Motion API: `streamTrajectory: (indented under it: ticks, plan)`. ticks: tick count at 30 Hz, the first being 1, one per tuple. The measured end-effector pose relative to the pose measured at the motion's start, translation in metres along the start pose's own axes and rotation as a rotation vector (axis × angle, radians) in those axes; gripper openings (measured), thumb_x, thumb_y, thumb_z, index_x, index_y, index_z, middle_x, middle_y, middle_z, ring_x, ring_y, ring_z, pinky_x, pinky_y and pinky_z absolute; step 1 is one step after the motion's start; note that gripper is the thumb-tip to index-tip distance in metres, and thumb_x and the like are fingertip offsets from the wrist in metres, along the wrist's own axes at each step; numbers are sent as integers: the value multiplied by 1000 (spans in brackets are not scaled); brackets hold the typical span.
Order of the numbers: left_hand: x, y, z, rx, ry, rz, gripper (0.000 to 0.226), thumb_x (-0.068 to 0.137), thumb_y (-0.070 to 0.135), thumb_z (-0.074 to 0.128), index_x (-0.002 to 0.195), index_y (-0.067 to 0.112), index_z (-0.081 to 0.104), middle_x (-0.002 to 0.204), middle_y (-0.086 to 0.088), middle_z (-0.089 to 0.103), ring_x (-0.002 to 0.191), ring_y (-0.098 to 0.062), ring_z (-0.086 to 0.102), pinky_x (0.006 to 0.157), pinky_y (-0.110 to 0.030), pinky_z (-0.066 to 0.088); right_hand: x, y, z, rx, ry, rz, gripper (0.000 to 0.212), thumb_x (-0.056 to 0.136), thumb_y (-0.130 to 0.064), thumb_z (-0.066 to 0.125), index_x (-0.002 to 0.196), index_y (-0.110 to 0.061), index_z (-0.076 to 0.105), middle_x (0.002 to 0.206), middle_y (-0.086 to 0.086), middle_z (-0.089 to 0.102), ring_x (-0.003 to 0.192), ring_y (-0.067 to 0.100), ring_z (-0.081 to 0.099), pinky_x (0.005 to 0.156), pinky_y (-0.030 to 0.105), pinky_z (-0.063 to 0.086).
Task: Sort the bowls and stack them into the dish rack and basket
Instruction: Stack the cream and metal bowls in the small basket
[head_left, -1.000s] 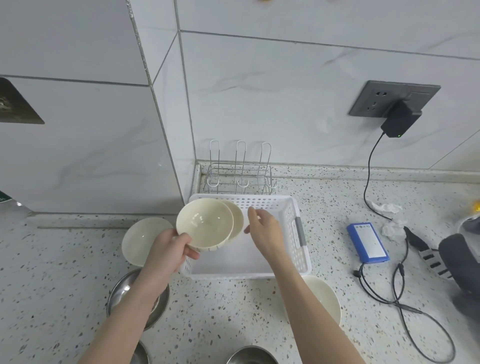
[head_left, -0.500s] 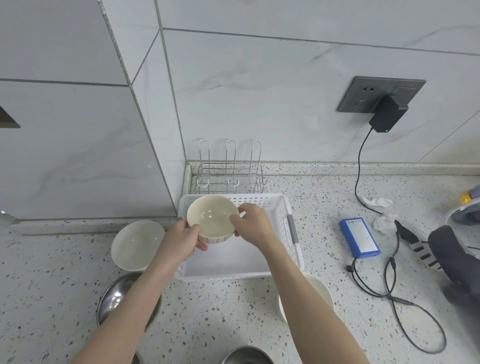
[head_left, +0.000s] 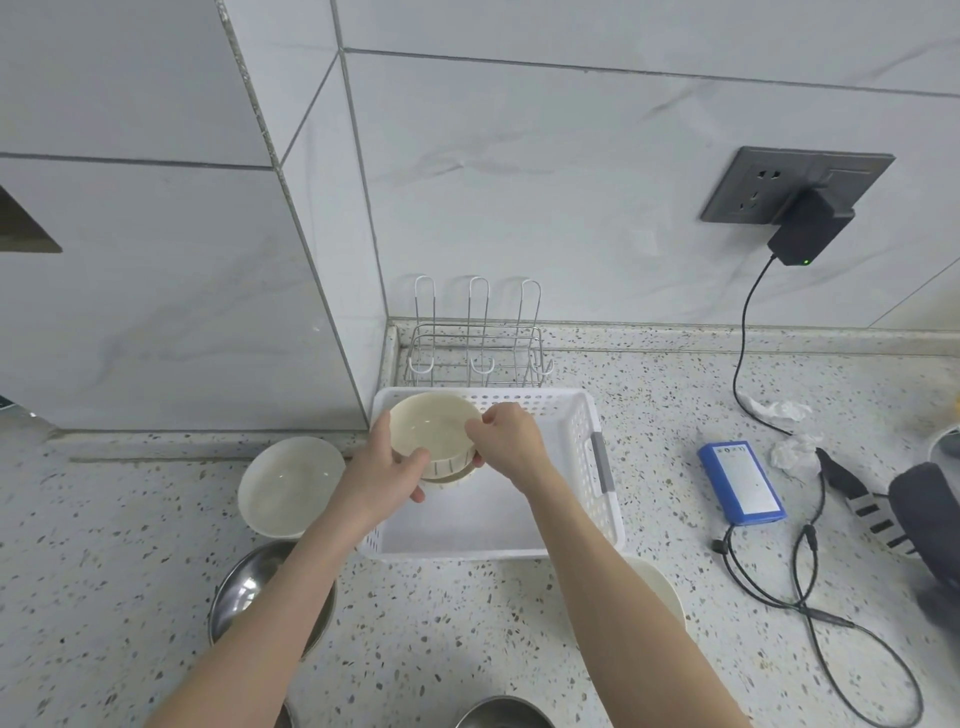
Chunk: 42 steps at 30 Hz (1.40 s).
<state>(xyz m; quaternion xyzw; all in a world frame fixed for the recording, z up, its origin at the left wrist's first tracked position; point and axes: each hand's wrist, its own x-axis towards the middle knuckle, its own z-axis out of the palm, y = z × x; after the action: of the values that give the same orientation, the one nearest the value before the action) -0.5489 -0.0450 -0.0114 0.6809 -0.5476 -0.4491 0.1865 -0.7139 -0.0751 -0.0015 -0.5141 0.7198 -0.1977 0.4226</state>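
Note:
Two nested cream bowls (head_left: 434, 431) hang over the back left of the white plastic basket (head_left: 582, 431). My left hand (head_left: 382, 465) grips their left side from below, thumb on the front wall. My right hand (head_left: 506, 441) pinches the right rim of the upper bowl. A wire dish rack (head_left: 475, 343) stands behind the basket against the wall. A white bowl (head_left: 288, 486) sits on the counter left of the basket. A steel bowl (head_left: 249, 597) lies under my left forearm. Another cream bowl (head_left: 657, 592) shows beside my right forearm. A steel bowl rim (head_left: 498, 714) is at the bottom edge.
A blue box (head_left: 740, 483) with black cables (head_left: 800, 587) lies right of the basket, below a wall socket with a black charger (head_left: 808, 231). Crumpled tissue (head_left: 779, 415) and a dark object (head_left: 930, 525) sit at the far right. The tiled wall corner juts out at the left.
The two bowls, held apart a second ago, have come together into one stack. Both hands have lowered the stack toward the basket's back left.

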Motion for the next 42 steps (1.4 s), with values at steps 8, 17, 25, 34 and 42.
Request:
streamTrajectory:
  ticks: [8, 17, 25, 34, 42]
  plan:
    - [9, -5, 3, -48, -91, -39, 64, 87, 32, 58, 142, 45, 27, 83, 6, 72, 53, 7, 63, 53, -27, 39, 2, 10, 4, -10, 32, 22, 30, 80, -20, 51, 95, 2, 64, 83, 18, 74, 79, 29, 64, 70, 37, 53]
    - [14, -10, 7, -26, -87, 12, 73, 85, 27, 63, 142, 49, 22, 114, 10, 62, 65, -5, 72, 59, -29, 47, -5, 23, 5, 0, -19, 4, 40, 86, -18, 49, 125, -13, 55, 85, 6, 76, 92, 21, 66, 75, 32, 50]
    - [3, -19, 1, -105, 21, 3, 61, 90, 30, 59, 145, 37, 36, 70, 8, 75, 79, -6, 66, 62, -27, 41, -22, 28, 8, -5, 26, 3, 51, 96, -34, 46, 142, -14, 41, 98, 6, 75, 99, 19, 63, 85, 33, 49]
    - [-32, -86, -80, -9, 487, -96, 25, 93, 29, 55, 111, 13, 62, 88, -2, 72, 79, -23, 62, 67, -36, 47, -93, 50, 11, 261, 193, 20, 36, 94, -24, 49, 130, -21, 54, 72, -8, 72, 69, 1, 59, 57, 18, 40]
    - [-24, -135, -104, -90, 316, -289, 32, 91, 37, 60, 110, 11, 60, 108, -10, 65, 87, -27, 57, 71, -34, 43, -135, 60, 35, 341, 165, 141, 32, 91, -20, 50, 121, -19, 59, 68, -5, 74, 52, 10, 45, 44, 17, 39]
